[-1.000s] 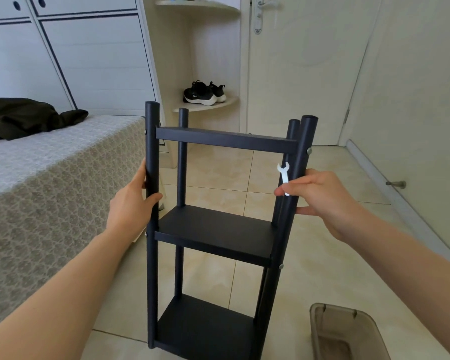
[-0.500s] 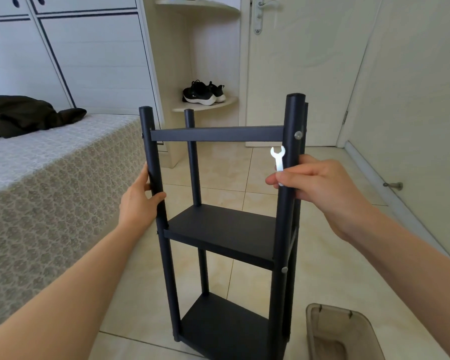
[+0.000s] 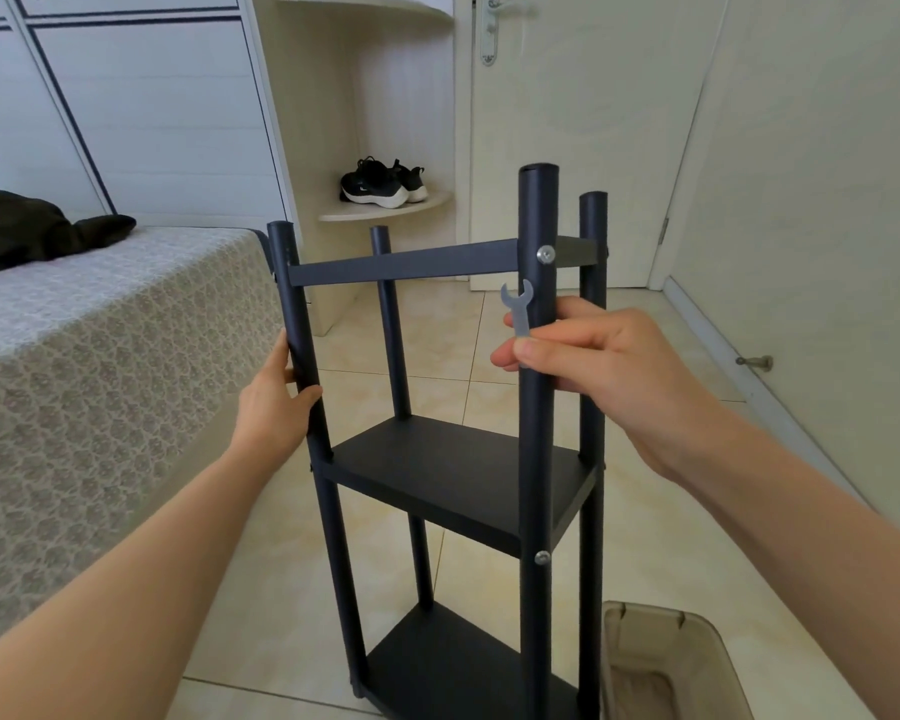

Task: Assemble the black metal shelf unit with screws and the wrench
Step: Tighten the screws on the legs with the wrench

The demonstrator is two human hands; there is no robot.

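Tiled floor runs from the bed on the left to a shut door ahead, and the shelf stands on it between my arms, all three boards already on its four posts. The left grip curls round the left post just above the middle board. The right grip pinches the wrench between thumb and forefinger, open end up. Its other fingers seem to reach behind the near right post, though I cannot tell whether they bear on it.

The wrench sits just below and to the left of the top screw, not touching it. I judge the step in hand to be tightening that screw, with most of the build done.

To do it well I would:
- Hold the left post firm so the frame cannot twist as I turn.
- Lift the wrench and slide its open end square onto the screw head, fully seated before any force.
- Turn in short arcs and reseat each time, since the top board close by leaves little swing room.
- Stop at snug; the wrench is thin and could slip and scar the paint.

After that, the lower screw on the same post deserves a check. A bin stands near the frame's foot, so I mind my elbow there.
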